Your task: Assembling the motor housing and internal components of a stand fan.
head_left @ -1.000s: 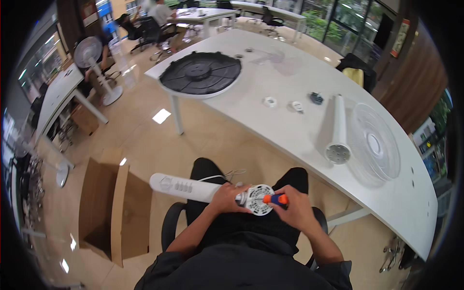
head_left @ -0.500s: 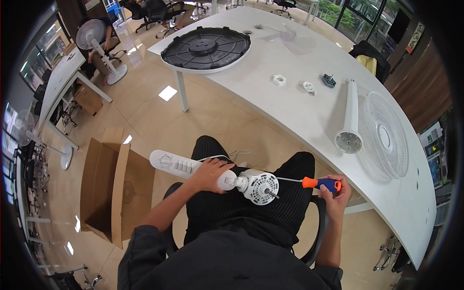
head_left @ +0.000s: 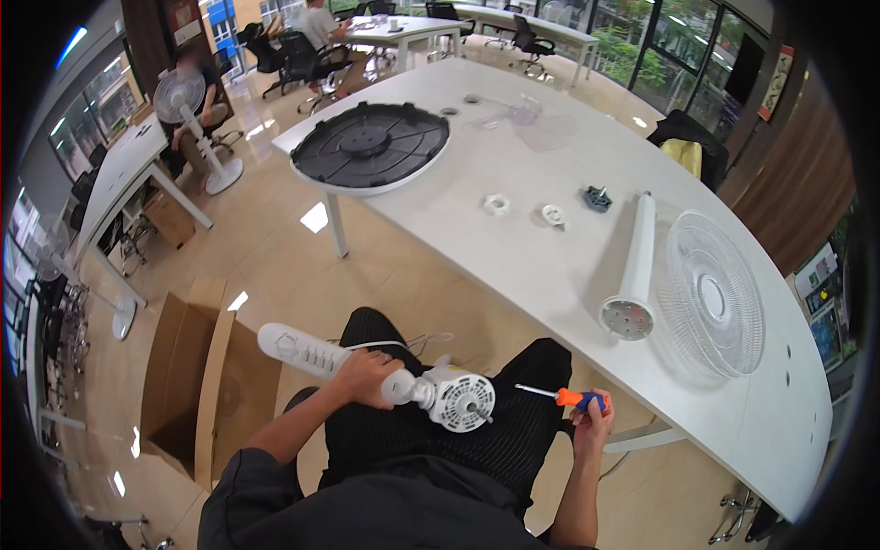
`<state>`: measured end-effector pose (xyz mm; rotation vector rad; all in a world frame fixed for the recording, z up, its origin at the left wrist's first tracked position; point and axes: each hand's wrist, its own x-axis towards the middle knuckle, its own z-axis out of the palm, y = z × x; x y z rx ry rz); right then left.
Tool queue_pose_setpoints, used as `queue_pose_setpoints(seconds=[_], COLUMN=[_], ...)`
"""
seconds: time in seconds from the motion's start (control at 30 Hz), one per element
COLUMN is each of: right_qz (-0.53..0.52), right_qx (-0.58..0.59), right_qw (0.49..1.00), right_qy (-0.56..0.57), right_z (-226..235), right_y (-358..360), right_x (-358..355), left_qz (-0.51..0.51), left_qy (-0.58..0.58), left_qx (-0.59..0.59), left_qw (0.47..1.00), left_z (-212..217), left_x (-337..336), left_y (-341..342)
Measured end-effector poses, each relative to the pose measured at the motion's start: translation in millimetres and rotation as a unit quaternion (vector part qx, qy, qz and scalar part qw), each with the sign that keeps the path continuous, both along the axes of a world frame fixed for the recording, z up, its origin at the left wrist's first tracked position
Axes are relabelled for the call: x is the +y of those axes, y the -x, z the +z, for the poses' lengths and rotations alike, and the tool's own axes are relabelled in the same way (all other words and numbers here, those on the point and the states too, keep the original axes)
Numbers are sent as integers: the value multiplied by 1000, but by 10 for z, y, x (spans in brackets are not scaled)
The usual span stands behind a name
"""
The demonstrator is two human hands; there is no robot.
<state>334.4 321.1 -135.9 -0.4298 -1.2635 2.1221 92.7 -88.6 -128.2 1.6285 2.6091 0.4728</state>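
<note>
A white fan head with its control panel [head_left: 295,350] lies across my lap, the panel end toward the left. My left hand [head_left: 365,378] is wrapped round its neck. The round, slotted motor housing [head_left: 463,403] faces up, with a metal shaft standing out of it. My right hand [head_left: 593,423] grips a screwdriver [head_left: 570,398] by its orange and blue handle, over my right knee. The screwdriver's tip points left toward the housing, and a gap separates them. A white cord [head_left: 426,341] trails behind the fan head.
On the white table [head_left: 513,247] lie a black round base [head_left: 367,142], clear fan blades [head_left: 522,115], several small fittings, a white pole [head_left: 634,266] and a wire grille [head_left: 713,298]. An open cardboard box [head_left: 197,394] stands left of me. A person sits behind an upright fan [head_left: 183,101].
The screwdriver's tip has moved away from the motor housing, where it was touching or very close. My head view has tilted up, so more of the room shows.
</note>
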Motion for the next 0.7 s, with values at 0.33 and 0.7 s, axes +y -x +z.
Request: queue_pose_setpoints(seconds=[0.33, 0.7], right_qz=[-29, -2], right_qx=[2, 15], right_qw=[998, 999], right_qy=[51, 46], right_z=[-26, 103], right_y=[-91, 20], right_x=[24, 12], left_qz=[91, 253], left_qy=[-3, -169], left_qx=[165, 204], left_qw=[982, 930], left_z=[475, 1478], left_x=[65, 62], left_y=[11, 370])
